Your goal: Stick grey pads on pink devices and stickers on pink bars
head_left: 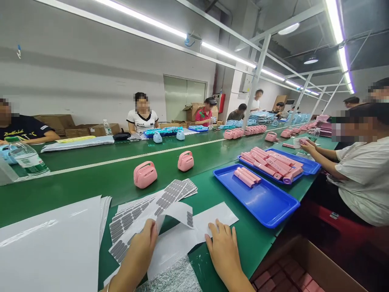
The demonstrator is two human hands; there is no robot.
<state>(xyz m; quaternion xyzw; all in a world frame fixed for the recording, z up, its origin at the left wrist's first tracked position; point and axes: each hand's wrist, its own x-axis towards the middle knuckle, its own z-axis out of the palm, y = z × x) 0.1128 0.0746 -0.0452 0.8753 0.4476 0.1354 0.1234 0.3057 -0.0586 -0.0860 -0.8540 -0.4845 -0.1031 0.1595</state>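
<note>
My left hand [141, 247] is closed on a curled sheet of grey oval stickers [182, 214], pinching it between thumb and fingers. My right hand [223, 245] lies spread on a white backing sheet [219, 217] on the green table. Under and behind my left hand, more sheets of grey oval stickers [124, 223] are fanned out. Bubble wrap [179, 275] lies between my forearms. Beyond the sheets sit two pink handled cases [145, 175], [185, 161] on the green belt.
White sheets [48, 243] are stacked at left. Blue trays [258, 198] with pink parts [270, 162] stand at right, beside a seated person [364, 170]. An open carton [322, 259] of pink pieces is at lower right. Bottles [28, 160] and several people are farther off.
</note>
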